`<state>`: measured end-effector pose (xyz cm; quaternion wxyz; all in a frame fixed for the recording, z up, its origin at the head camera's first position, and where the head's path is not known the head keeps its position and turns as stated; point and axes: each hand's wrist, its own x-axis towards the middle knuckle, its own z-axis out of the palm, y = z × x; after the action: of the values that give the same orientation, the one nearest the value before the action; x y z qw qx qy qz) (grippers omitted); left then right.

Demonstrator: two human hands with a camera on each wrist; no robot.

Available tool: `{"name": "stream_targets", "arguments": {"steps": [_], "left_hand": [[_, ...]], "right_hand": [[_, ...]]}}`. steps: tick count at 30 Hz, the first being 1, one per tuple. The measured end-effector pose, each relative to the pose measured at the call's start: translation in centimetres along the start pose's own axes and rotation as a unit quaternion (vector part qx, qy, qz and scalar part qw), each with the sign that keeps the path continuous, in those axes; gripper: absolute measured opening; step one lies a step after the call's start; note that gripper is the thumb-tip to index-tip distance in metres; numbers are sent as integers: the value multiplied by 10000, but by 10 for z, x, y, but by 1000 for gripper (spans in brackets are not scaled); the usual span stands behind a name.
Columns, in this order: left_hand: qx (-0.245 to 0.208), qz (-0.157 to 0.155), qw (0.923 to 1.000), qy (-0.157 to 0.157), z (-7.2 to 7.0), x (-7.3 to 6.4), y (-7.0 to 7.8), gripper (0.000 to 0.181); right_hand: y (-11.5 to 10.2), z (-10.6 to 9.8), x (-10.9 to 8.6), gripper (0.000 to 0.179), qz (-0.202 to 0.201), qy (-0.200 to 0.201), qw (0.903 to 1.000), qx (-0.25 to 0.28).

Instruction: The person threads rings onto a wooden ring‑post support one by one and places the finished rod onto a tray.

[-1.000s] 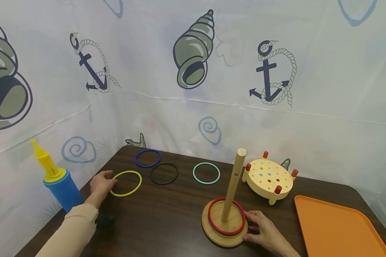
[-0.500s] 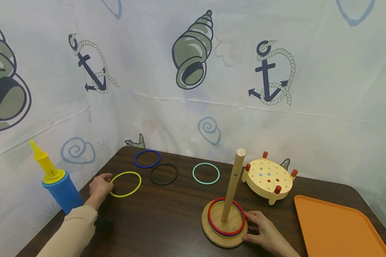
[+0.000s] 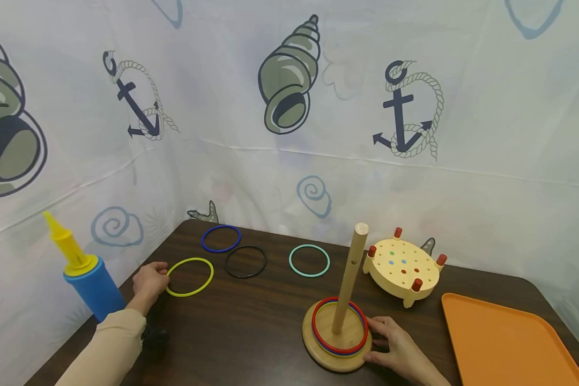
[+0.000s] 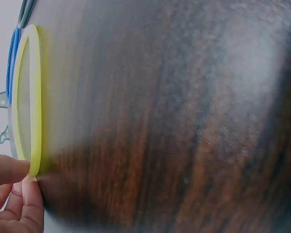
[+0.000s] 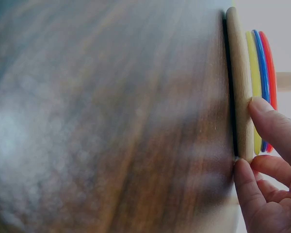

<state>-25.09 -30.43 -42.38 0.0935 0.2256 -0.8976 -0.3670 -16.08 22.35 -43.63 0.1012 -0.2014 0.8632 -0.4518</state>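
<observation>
At the left of the table, my left hand [image 3: 149, 281] pinches the near-left edge of a yellow ring [image 3: 190, 259]. In the left wrist view, thumb and fingertips meet at the end of this ring, which stretches away close over the wood. My right hand [image 3: 399, 347] holds the right edge of a round wooden base [image 3: 307, 333], with the thumb on the rim. From the base rises an upright wooden peg [image 3: 350, 279]. A red ring [image 5: 269, 73], a blue ring [image 5: 262, 73] and a yellow ring lie stacked round the peg's foot.
Behind lie a dark blue ring [image 3: 222, 250], a black ring [image 3: 246, 276] and a mint ring [image 3: 309, 275]. A cream pegged disc [image 3: 405, 271] stands behind the base. An orange tray [image 3: 511, 343] is at right, a blue-yellow hand pump [image 3: 94, 287] at left.
My left fingers have drawn together on the edge of the yellow ring, which has shifted very slightly. The right hand and the peg stand have stayed where they were.
</observation>
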Motion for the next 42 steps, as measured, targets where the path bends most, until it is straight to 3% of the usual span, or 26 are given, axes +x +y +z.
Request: {"name": "stream_targets", "arguments": {"steps": [11,26,34,42], "left_hand": [[111,50,9999,-37,-3,0,1,38],[139,38,9985,-530,-13,-1,1,35],[-1120,-65,9909,-749,-11,4,0,39],[-1760,14,9805,-871,-5,0,30,41]], "right_hand": [[1,0,0,81,61,-16,10000,50],[-1,1,-1,73,-24,81,10000,-11],[0,1,0,72,-43,100,9999,-70],[0,1,0,72,-58,109,9999,-71]]}}
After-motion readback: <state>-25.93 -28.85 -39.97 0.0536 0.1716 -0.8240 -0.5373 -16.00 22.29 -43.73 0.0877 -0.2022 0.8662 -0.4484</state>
